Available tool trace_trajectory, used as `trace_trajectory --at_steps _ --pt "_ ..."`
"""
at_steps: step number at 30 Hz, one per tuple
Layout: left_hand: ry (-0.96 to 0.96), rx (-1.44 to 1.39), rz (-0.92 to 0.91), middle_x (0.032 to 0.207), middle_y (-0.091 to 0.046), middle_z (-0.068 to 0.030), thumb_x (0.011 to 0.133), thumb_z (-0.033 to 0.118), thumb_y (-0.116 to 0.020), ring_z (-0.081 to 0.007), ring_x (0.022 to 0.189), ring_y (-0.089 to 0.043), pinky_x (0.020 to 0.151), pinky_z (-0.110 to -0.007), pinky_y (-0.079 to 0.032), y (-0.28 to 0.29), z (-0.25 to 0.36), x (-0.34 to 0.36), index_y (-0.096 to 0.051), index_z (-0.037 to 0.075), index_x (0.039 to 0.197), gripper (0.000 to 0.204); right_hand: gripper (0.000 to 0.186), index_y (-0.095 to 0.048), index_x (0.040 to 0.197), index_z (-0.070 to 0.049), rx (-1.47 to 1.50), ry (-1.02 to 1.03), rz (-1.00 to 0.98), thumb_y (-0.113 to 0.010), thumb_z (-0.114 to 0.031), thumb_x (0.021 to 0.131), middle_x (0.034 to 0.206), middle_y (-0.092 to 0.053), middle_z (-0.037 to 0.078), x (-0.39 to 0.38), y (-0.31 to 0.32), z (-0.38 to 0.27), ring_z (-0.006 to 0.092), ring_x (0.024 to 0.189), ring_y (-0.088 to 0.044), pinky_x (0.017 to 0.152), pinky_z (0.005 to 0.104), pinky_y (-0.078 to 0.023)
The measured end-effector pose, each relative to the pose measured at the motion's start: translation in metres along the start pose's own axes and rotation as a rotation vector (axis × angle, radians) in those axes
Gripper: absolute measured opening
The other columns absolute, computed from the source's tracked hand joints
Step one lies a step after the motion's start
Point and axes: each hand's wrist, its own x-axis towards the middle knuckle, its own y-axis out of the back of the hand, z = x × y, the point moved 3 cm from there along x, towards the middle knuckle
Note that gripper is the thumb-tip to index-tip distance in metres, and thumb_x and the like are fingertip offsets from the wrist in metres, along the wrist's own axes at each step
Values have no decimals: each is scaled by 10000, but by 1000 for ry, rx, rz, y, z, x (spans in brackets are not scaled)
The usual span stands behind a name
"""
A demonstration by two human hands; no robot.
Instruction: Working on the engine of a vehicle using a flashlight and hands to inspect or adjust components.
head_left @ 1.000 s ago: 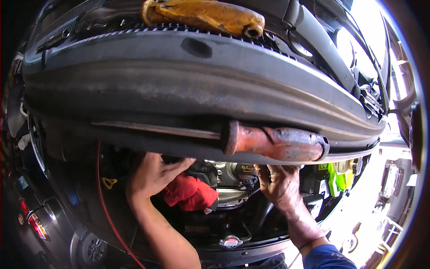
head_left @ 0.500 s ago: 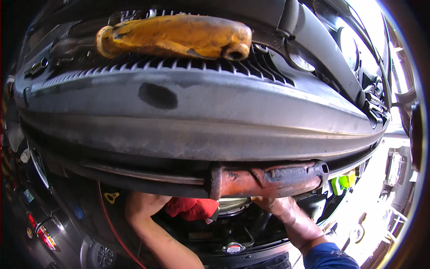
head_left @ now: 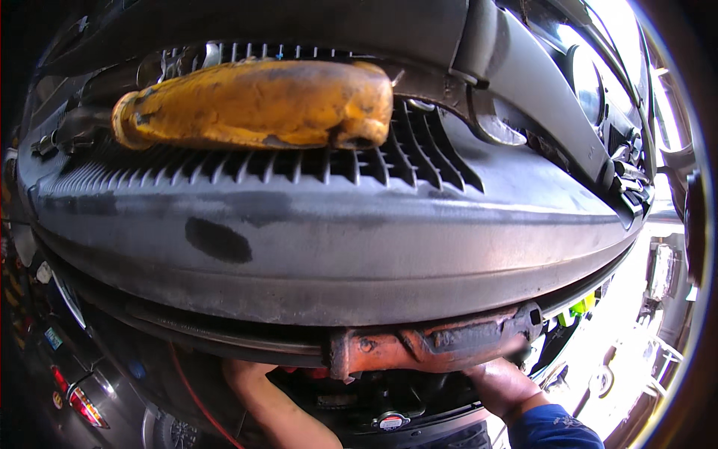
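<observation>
My left forearm (head_left: 280,408) reaches up from the lower edge, and its hand goes in under the grey cowl panel (head_left: 359,258), where the fingers are hidden. A sliver of red cloth (head_left: 310,371) shows beside that wrist. My right arm, in a blue sleeve (head_left: 553,426), reaches in from the lower right. My right wrist (head_left: 501,382) passes beneath a worn orange-red tool grip (head_left: 426,350), which lies along the panel's front edge. The right hand's fingers are out of sight behind that grip. What either hand touches cannot be seen.
A worn yellow tool grip (head_left: 254,105) lies on the slotted grille (head_left: 419,157). Metal sockets (head_left: 632,176) sit at the right end. Below are a round radiator cap (head_left: 390,421) and a thin red hose (head_left: 191,393). Another car's tail light (head_left: 82,408) shows at lower left.
The view has shifted, so the panel and both tool grips sit lower and more to the left. Both hands and most of the red cloth are now covered by the panel edge.
</observation>
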Motion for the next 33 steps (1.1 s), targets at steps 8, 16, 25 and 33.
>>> trace_trajectory --at_steps 8,16,25,33 --pt "-5 52 96 1024 -734 -119 816 292 -778 -376 943 -679 860 -453 -539 -1 -5 -16 -748 95 999 271 390 -604 1179 -90 -3 -12 -7 -756 -208 840 1172 -606 92 5 -6 -4 244 1071 -601 912 407 -486" --pt "-3 81 123 1047 -731 -133 836 309 -771 -381 951 -680 859 -451 -541 -1 -7 -19 -744 85 1006 283 309 -608 1091 -81 -19 -18 -7 -729 -180 824 1072 -609 109 8 -8 -7 271 988 -610 850 421 -491" --pt "-9 100 119 1072 -728 -149 859 327 -763 -387 959 -681 858 -448 -542 -5 -9 -19 -738 73 1015 299 219 -612 991 -72 -67 -10 0 -698 -148 805 960 -614 129 11 -7 -12 301 895 -621 780 438 -498" --pt "-109 194 -30 1094 -725 -162 880 344 -756 -393 966 -681 857 -446 -544 -7 7 23 -734 63 1022 316 138 -616 902 -63 -640 340 -27 -671 -120 789 860 -617 146 44 -14 -78 327 812 -631 718 453 -503"
